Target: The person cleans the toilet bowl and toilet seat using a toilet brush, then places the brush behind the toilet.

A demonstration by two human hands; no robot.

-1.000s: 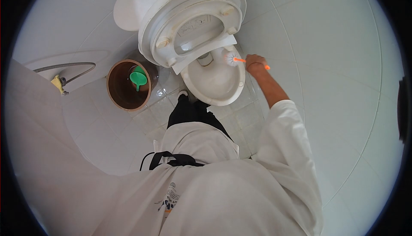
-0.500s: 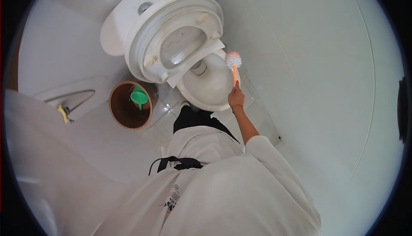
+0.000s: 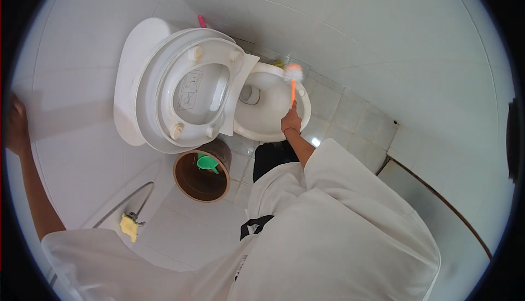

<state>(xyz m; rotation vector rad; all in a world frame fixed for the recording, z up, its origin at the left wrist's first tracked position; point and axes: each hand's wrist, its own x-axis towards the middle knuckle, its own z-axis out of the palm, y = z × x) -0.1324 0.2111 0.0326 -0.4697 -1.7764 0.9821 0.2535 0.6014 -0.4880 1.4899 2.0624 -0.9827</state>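
Note:
My right hand [image 3: 291, 120] is closed round the orange handle of a toilet brush [image 3: 293, 74], over the right part of the toilet bowl [image 3: 268, 112]. The brush's round white and orange head points away from me, above the bowl's far rim. To the left of the bowl, the toilet's lid and seat [image 3: 168, 101] are raised. At the far left edge my left hand [image 3: 17, 123] is at the tiled wall; its fingers are dark and partly cut off, so their pose is unclear.
A brown bucket [image 3: 178, 176] holding water and a green dipper [image 3: 208, 163] stands below the raised seat. A hose with a yellow cloth [image 3: 129, 227] hangs on the left wall. Behind the toilet a pink handle [image 3: 202, 21] shows. A door edge [image 3: 437, 194] is at lower right.
The view has turned, and the toilet and bucket appear rotated. My left hand has come into view at the left wall. The brush has swung from pointing left to pointing away from me, still in my right hand.

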